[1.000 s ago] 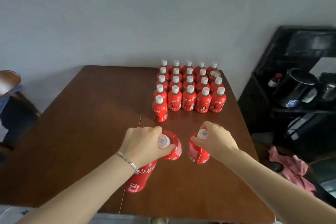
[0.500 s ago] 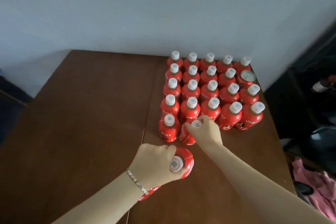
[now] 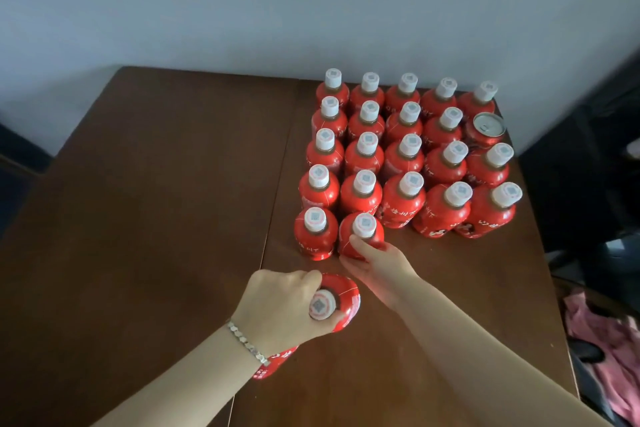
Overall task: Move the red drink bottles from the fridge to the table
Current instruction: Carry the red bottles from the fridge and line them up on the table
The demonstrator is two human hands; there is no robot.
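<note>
Brown worktop [image 3: 156,218] against a grey wall [image 3: 242,3]: we seat the front-row bottle [image 3: 363,222] beside the massed red drink bottles [image 3: 403,204], right hand [image 3: 377,267] curled round its base to keep the rows tight; left hand [image 3: 280,305] grips the next bottle [image 3: 343,291] by its neck, ready to follow.

red drink bottles [image 3: 401,163] with white caps [image 3: 411,183], silver-topped red can [image 3: 485,130], brown table [image 3: 156,204], pink cloth [image 3: 609,350]
</note>
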